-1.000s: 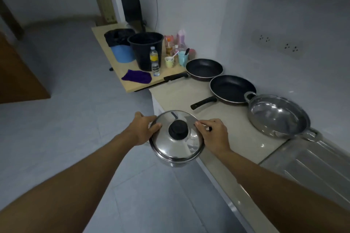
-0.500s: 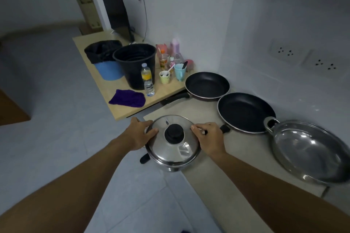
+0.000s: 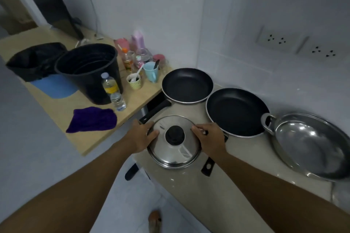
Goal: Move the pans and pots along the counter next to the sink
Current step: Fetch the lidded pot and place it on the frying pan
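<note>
Head view: step in hand = shifting the lidded pot [image 3: 174, 143], which sits at the near edge of the counter [image 3: 238, 168], just beside the near frying pan [image 3: 236, 111]. L hand [image 3: 141, 138] & R hand [image 3: 210, 141] clamp opposite sides, fingers curled on the rim. Next, prob. a steady two-handed carry w/o knocking pans or slipping the lid. Pot body is hidden under the lid, so can't tell if it's lifted or resting. Sink not in shot.

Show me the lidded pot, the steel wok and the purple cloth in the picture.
lidded pot [image 3: 175, 135]: head view, on the black knob of its lid.
steel wok [image 3: 312, 143]: head view, on the inside of its bowl.
purple cloth [image 3: 92, 119]: head view, on its middle.
</note>
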